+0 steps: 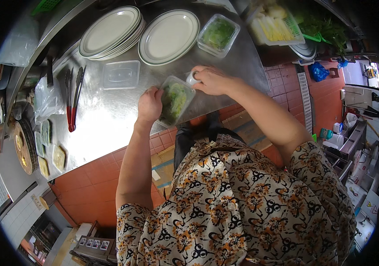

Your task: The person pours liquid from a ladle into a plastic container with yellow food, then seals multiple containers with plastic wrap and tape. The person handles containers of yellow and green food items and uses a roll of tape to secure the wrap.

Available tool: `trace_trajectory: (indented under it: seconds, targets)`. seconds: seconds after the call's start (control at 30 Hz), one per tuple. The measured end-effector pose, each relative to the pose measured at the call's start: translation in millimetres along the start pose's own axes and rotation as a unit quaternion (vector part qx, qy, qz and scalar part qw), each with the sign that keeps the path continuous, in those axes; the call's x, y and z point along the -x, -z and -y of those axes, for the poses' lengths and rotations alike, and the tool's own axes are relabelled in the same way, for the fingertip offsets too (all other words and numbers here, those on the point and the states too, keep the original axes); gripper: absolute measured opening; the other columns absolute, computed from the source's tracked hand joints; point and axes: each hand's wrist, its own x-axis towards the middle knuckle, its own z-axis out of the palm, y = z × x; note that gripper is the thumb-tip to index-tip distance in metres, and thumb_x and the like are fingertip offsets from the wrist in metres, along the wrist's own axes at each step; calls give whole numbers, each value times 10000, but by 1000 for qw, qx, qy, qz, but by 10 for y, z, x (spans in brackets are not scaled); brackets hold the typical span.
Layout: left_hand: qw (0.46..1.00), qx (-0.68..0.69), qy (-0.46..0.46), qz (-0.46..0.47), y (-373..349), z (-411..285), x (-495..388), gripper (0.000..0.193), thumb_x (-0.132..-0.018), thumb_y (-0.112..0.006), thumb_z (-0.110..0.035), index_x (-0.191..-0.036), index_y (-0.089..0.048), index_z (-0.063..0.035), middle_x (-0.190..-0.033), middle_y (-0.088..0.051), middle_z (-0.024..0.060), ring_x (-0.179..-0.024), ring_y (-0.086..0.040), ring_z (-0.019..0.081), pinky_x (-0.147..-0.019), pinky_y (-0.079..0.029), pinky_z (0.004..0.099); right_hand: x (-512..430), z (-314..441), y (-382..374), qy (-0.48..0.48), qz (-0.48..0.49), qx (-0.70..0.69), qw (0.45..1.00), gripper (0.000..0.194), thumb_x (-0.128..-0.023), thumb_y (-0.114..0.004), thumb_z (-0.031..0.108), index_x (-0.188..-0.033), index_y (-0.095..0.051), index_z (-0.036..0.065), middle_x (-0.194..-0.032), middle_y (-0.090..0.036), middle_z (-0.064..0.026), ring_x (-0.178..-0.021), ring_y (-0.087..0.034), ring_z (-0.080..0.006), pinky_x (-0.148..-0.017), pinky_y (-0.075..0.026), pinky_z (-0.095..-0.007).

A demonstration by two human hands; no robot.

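Observation:
My left hand (150,104) grips the left side of a clear plastic container (177,100) that holds pale and green cut vegetables. My right hand (211,79) holds a small white object (192,79) at the container's upper right corner; what it is I cannot tell. Beyond my hands, a rectangular clear plastic lid (121,74) lies flat on the steel worktop. Behind the lid and container stand a stack of oval plates (111,31) and another oval plate (169,36). To their right is a clear container of chopped greens (218,33).
Red-handled tongs (72,113) lie left on the steel worktop (103,116), near a plastic bag (48,99) and several small filled containers (58,158). A round wooden chopping board (25,146) is farther left. Baskets of vegetables (276,30) stand at the upper right, beyond the worktop's edge.

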Motion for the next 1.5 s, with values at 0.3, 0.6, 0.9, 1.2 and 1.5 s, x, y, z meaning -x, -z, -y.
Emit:
trace_trajectory:
  seconds: [0.3,0.6,0.9,1.2,1.5]
  targets:
    - [961,-23,219,-164,-277,-142,153,280,-988,-616,-245,-875,-650,8,-838,-682,261,-797,-645,489,-707,-497,541,679,876,-637,31,220,-45,974,238,-917,-547,30,-1121,-660,-20,-1263,-540,-250,-1027,-654,-441,-917,-531,-498]
    - [746,419,512,-73,-358,-877,629,291,-997,-621,-222,-909,-649,54,-838,-688,231,-659,-640,364,-619,-519,470,200,481,-327,-114,-62,-17,991,370,-945,-670,323,-1014,-719,-37,-1166,-650,-199,-1034,-668,-380,-897,-549,-463]
    - [993,-106,-55,9,72,-253,-39,179,-969,-627,-186,-960,-680,-15,-923,-694,231,-836,-672,424,-738,-535,496,-100,188,-206,-4,-70,9,998,292,-894,-739,284,-966,-730,2,-1229,-661,-115,-1126,-625,-355,-969,-503,-428]
    - [992,-90,75,-35,-40,1,161,302,-1022,-544,-259,-915,-638,7,-887,-692,272,-846,-669,468,-736,-523,531,515,145,-202,-45,56,13,997,206,-928,-609,157,-1008,-711,-3,-1292,-609,-123,-1083,-658,-348,-883,-557,-455]
    - [919,-62,311,-233,-431,-288,300,361,-1039,-514,-275,-879,-630,28,-809,-688,257,-767,-674,439,-703,-524,510,524,1073,-677,6,130,-49,990,270,-918,-619,147,-1092,-683,-49,-1189,-599,-289,-990,-678,-432,-879,-558,-473]
